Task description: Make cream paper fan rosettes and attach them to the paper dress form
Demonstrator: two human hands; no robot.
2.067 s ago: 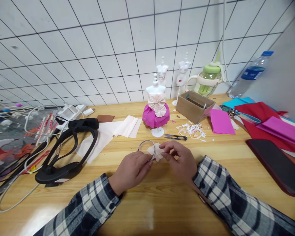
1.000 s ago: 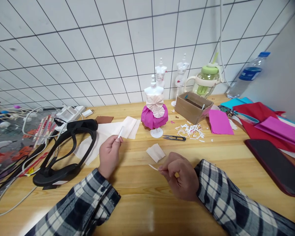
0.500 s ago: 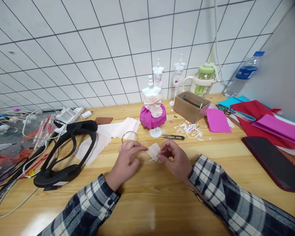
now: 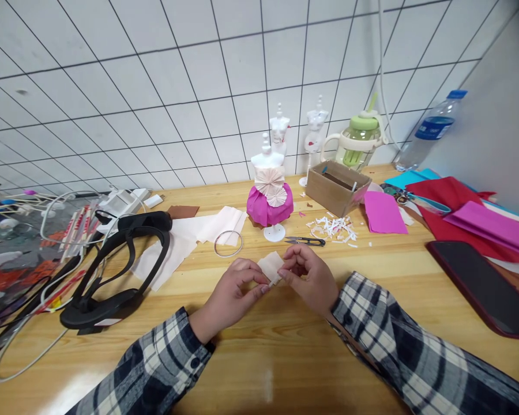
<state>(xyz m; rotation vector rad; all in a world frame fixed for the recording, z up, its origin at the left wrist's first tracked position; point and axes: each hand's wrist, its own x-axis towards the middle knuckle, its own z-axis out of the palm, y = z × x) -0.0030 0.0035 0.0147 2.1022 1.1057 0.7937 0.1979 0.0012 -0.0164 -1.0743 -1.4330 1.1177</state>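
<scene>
White tiled wall backs a cluttered wooden desk (image 4: 259, 357). From the head camera, both hands meet just in front of the pink-skirted mannequin (image 4: 269, 199). Left hand (image 4: 233, 297) and right hand (image 4: 309, 279) each pinch the near edge of a small folded cream paper (image 4: 271, 266), fingers curled closed on it, left from the left side, right from the right. That paper lies flat between them, fanning away toward the mannequin. A wire ring (image 4: 228, 243) rests just left of the mannequin's base, nearer the left hand; small snips (image 4: 305, 241) lie beside that base.
</scene>
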